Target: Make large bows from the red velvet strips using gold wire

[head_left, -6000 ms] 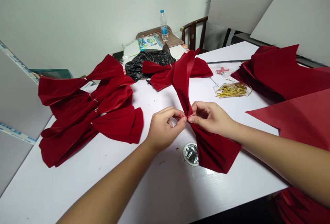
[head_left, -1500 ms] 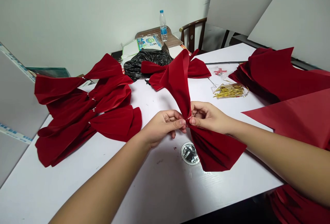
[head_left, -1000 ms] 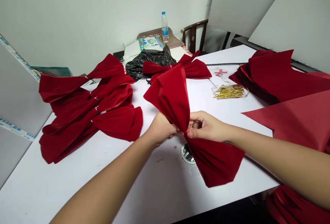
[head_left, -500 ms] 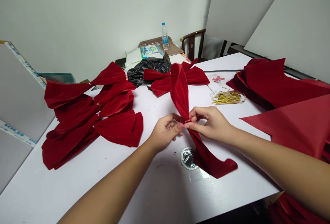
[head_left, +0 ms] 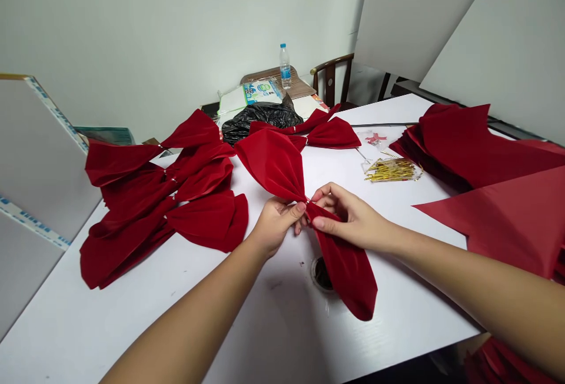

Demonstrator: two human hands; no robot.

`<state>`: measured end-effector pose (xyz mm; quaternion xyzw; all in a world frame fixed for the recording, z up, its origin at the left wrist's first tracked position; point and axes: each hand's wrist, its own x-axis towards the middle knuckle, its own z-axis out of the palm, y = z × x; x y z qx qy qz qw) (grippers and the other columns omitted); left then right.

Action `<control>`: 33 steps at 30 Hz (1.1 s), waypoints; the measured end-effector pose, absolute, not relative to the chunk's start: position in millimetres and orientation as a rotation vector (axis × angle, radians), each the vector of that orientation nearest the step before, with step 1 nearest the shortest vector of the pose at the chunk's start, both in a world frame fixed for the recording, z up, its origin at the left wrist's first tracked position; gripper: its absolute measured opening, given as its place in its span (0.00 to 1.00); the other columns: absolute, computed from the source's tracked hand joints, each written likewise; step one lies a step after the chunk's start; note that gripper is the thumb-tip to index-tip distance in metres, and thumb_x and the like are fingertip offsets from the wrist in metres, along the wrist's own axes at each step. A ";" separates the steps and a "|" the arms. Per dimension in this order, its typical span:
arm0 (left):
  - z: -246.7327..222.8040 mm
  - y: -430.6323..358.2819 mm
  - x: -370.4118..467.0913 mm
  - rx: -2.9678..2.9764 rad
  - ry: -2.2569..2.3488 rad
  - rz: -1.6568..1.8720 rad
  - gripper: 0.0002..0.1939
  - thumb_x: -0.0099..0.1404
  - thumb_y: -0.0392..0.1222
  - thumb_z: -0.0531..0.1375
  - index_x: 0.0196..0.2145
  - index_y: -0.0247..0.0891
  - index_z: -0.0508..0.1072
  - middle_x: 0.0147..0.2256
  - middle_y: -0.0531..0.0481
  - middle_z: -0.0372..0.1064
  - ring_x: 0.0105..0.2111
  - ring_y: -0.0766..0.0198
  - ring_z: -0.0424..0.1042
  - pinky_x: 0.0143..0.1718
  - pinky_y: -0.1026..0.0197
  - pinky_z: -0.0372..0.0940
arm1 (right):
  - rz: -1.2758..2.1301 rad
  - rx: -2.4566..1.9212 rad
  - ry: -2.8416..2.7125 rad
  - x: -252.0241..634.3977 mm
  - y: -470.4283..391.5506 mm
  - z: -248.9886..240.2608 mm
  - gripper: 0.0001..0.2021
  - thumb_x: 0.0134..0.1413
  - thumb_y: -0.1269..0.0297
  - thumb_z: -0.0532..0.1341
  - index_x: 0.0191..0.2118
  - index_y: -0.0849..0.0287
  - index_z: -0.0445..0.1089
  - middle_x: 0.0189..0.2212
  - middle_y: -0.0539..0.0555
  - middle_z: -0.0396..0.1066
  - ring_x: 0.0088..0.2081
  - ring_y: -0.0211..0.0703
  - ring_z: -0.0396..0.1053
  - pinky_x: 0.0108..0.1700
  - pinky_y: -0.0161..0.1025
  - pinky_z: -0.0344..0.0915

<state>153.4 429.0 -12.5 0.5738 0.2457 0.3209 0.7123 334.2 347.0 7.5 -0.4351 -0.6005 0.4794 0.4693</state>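
A red velvet bow point(head_left: 278, 163), gathered at its middle, is held up over the white table point(head_left: 282, 337). My left hand point(head_left: 278, 222) pinches it at the gathered waist, thumb on top. My right hand point(head_left: 348, 219) grips the lower wing just beside the waist, with the thumb lying over the cloth. One wing fans up and left; the other hangs down to the right, partly over a round hole in the tabletop. To the left lies a row of finished-looking red bows point(head_left: 207, 219), overlapping, with small shiny ties at their middles.
More red bows point(head_left: 335, 133) lie at the back beside a black plastic bag point(head_left: 260, 118). Gold twist ties point(head_left: 391, 170) are bundled right of centre. Red fabric sheets point(head_left: 459, 142) are stacked at the right. A water bottle point(head_left: 285, 69) stands behind, near a wooden chair point(head_left: 331, 78).
The held bow has turned, so its upper wing now leans left and shows spread open. My right hand has shifted from the waist onto the lower wing. The view has moved slightly.
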 end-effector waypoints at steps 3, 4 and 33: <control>-12.5 428.5 153.5 1.230 0.572 0.724 0.25 0.58 0.58 0.71 0.33 0.32 0.73 0.20 0.55 0.67 0.17 0.72 0.62 0.20 0.67 0.57 | 1.269 -1.089 -1.515 331.9 345.0 8.4 0.25 0.57 0.57 0.69 0.53 0.55 0.58 0.41 0.55 0.78 0.44 0.44 0.75 0.50 0.43 0.70; -12.2 428.1 153.4 1.219 0.576 0.728 0.25 0.57 0.58 0.72 0.33 0.32 0.73 0.20 0.54 0.67 0.17 0.72 0.62 0.20 0.67 0.56 | 1.248 -1.124 -1.544 332.0 344.1 9.3 0.25 0.57 0.59 0.68 0.55 0.55 0.58 0.41 0.54 0.78 0.43 0.44 0.75 0.49 0.42 0.70; -16.4 424.1 159.1 1.288 0.668 0.704 0.26 0.56 0.61 0.70 0.38 0.35 0.70 0.24 0.55 0.67 0.20 0.69 0.65 0.18 0.68 0.60 | 0.739 -1.416 -1.570 346.2 355.6 29.4 0.12 0.59 0.57 0.64 0.43 0.57 0.69 0.36 0.51 0.75 0.36 0.43 0.71 0.41 0.39 0.67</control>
